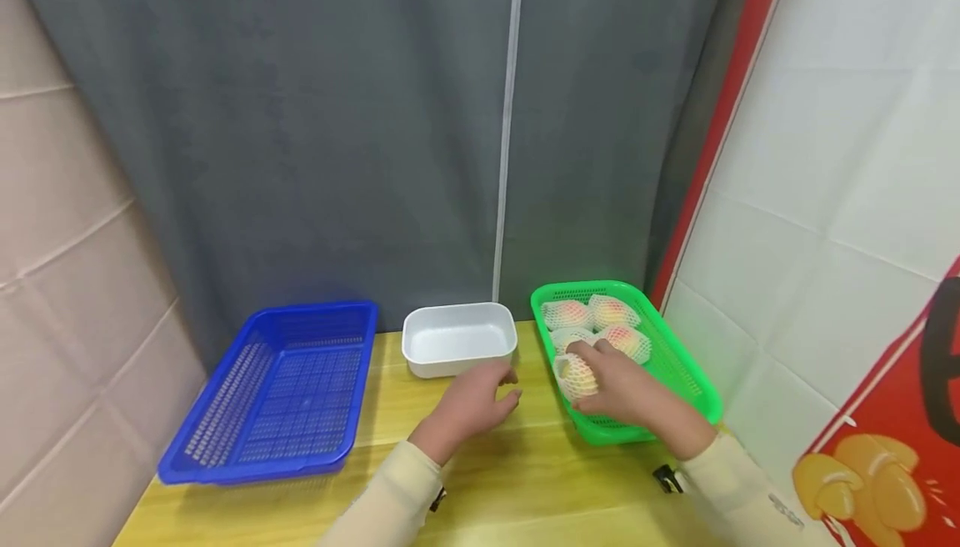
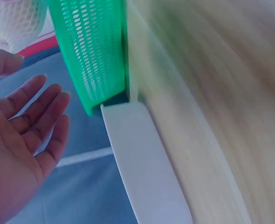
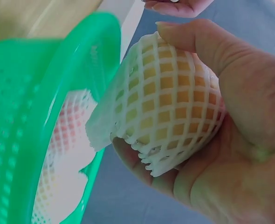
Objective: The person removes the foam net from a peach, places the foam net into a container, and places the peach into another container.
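My right hand [image 1: 620, 382] grips a round yellow-and-red fruit in a white foam net [image 3: 168, 98], thumb on one side and fingers curled round the other. In the right wrist view this fruit is beside the rim of the green basket [image 3: 51, 114]. Several more netted fruits [image 1: 612, 311] lie in the basket's far left part. My left hand [image 1: 474, 401] holds nothing, its fingers loosely bent and spread apart in the left wrist view. It hovers just in front of the white tub [image 1: 459, 338], whose visible inside holds nothing.
A blue perforated basket [image 1: 300, 401] stands at the left of the yellow wood-grain table [image 1: 510, 480]. Behind the table hangs a grey curtain [image 1: 337, 130]. A white wall panel [image 1: 780, 280] rises close to the green basket's right side.
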A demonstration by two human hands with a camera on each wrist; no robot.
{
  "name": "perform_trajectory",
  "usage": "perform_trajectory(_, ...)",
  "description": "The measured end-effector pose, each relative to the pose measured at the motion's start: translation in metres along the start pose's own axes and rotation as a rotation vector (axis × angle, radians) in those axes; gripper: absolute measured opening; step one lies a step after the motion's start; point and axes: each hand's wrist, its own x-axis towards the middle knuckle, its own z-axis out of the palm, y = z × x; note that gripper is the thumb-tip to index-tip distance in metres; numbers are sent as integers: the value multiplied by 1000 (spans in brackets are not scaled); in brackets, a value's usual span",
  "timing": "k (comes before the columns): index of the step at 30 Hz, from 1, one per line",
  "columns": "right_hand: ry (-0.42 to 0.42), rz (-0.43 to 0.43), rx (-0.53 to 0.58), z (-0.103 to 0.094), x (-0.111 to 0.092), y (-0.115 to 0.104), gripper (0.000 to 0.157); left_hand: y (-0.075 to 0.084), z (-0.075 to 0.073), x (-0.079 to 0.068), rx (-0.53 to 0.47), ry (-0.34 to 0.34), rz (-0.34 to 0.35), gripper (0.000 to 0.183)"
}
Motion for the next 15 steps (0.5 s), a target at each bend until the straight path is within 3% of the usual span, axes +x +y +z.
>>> perform_trajectory(6, -11, -45, 3, 10, 4, -15, 78, -12, -14, -24, -31, 22, 4, 18)
perform_trajectory(15, -55, -161, 13, 36, 12, -41, 79, -25, -38, -54, -78, 70, -96, 14)
